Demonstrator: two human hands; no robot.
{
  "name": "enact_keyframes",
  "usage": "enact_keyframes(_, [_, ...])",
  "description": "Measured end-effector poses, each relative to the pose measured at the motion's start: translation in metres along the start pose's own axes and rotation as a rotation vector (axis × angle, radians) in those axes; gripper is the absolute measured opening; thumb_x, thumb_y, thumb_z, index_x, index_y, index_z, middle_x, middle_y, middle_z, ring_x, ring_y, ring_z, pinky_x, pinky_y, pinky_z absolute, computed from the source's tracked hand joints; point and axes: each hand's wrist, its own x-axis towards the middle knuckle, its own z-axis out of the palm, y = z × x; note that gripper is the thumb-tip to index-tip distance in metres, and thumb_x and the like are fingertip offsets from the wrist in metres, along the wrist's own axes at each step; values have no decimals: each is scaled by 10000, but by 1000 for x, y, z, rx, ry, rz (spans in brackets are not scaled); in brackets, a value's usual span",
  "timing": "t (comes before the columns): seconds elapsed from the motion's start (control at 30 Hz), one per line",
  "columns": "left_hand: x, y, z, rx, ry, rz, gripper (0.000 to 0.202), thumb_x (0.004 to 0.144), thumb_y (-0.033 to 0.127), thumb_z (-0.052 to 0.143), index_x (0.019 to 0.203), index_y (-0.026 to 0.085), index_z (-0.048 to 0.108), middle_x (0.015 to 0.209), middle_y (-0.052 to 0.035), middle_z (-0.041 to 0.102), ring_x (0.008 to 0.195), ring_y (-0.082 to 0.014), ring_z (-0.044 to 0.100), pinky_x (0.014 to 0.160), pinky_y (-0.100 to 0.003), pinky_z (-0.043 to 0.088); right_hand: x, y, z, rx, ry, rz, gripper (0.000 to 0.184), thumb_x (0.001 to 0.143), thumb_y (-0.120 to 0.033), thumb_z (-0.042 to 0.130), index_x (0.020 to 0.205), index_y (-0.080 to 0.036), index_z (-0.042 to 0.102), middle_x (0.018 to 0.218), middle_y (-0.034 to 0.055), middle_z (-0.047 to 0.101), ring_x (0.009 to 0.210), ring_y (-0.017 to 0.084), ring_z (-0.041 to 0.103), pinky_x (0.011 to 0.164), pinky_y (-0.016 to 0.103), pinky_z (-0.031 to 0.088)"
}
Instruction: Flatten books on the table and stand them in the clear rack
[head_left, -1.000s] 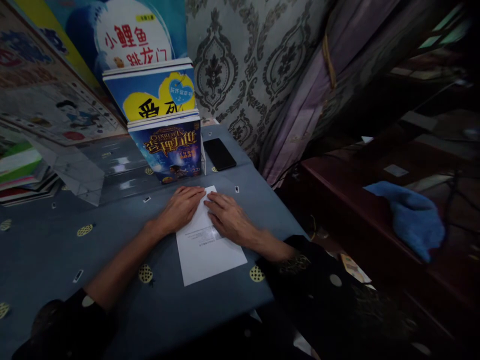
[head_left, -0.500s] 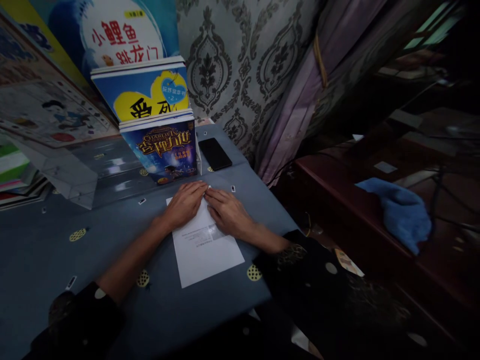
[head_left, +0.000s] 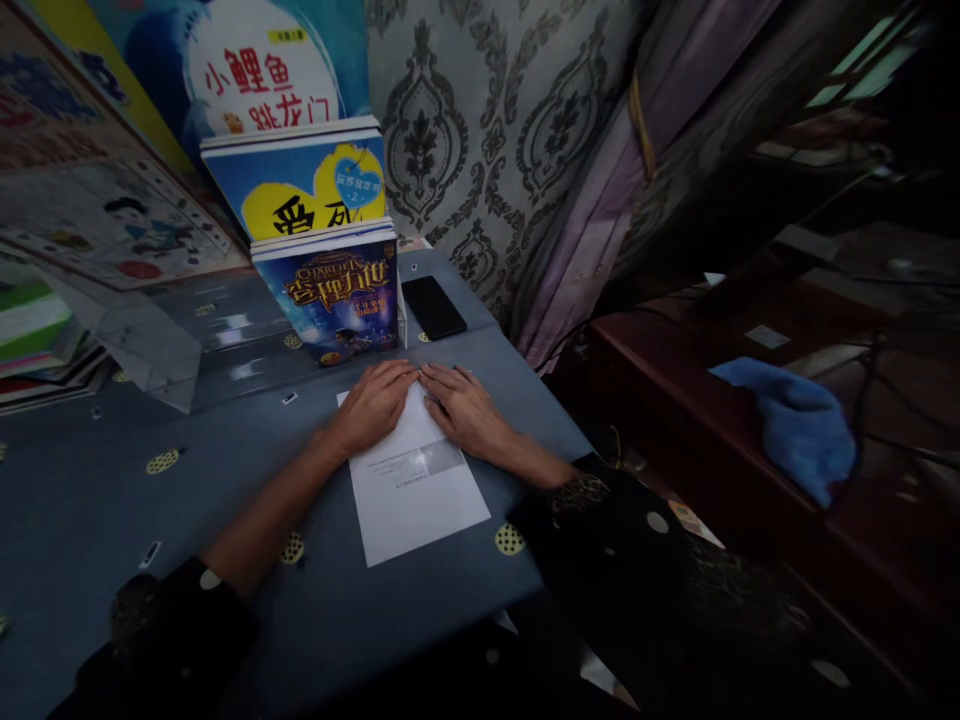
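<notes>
A white printed sheet [head_left: 420,510] lies on the blue-grey tabletop, with small text and a grey block near its middle. My left hand [head_left: 379,405] rests flat over its far left part, fingers stretched forward. Over the far right part and edge lies my right hand [head_left: 469,412], palm down with the fingers extended. The fingertips of both hands almost meet at the sheet's far end, which they cover. Neither hand grips anything that I can see.
Upright books [head_left: 337,300] stand in a clear holder just beyond my hands. A black phone [head_left: 433,308] lies beside them. More books [head_left: 37,335] are stacked at the left. At the right are a purple curtain [head_left: 577,240] and a blue cloth [head_left: 806,430] on a dark red surface.
My right hand has slid slightly forward, its fingers lying straighter. My left hand stays nearly in place on the sheet. The view has shifted a little.
</notes>
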Motion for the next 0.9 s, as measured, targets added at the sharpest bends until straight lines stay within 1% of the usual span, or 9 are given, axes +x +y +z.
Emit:
enact_keyframes(0.1, [1, -1, 0, 11, -40, 19, 415, 966, 143, 436, 1348, 179, 593, 1346, -129, 641, 1290, -266, 556, 1082, -496, 455, -3, 1, 1, -2, 10, 5, 429, 979, -205, 455, 1374, -124, 600, 1448, 174, 587, 1398, 287, 497, 1155, 562, 367])
enact_keyframes(0.3, [2, -3, -1, 11, -135, 37, 452, 965, 129, 408, 1392, 151, 556, 1422, -137, 602, 1372, -262, 495, 1110, -497, 411, -9, 3, 3, -3, 14, -14, 438, 979, -226, 458, 1390, -141, 586, 1457, 161, 582, 1402, 284, 491, 1159, 572, 361])
enact_keyframes(0.37, [2, -4, -2, 10, -157, 37, 459, 966, 130, 401, 1401, 148, 546, 1438, -135, 591, 1388, -259, 480, 1116, -501, 395, -10, 2, 2, -7, 9, -13, 441, 983, -233, 457, 1394, -130, 578, 1465, 164, 574, 1408, 284, 484, 1161, 568, 362])
enact_keyframes(0.5, [3, -4, -1, 19, -173, 36, 467, 971, 140, 402, 1417, 177, 533, 1461, -110, 578, 1395, -246, 475, 1125, -489, 372, -13, 0, 0, -4, -1, 0, 441, 986, -235, 453, 1386, -100, 581, 1470, 186, 563, 1413, 292, 477, 1169, 564, 357])
enact_keyframes(0.73, [2, -8, 2, -1, -192, 44, 496, 963, 110, 382, 1439, 180, 500, 1501, -99, 542, 1429, -221, 439, 1137, -470, 343, -17, -2, -2, -7, 4, -13, 443, 967, -220, 468, 1370, -84, 593, 1457, 194, 572, 1403, 303, 490, 1166, 563, 374])
enact_keyframes(0.9, [3, -9, 3, 0, -199, 51, 493, 963, 110, 369, 1437, 163, 497, 1496, -101, 548, 1435, -218, 433, 1137, -465, 337, -19, -2, -1, -5, 18, -14, 440, 964, -216, 465, 1370, -105, 595, 1455, 178, 580, 1396, 297, 497, 1166, 569, 374])
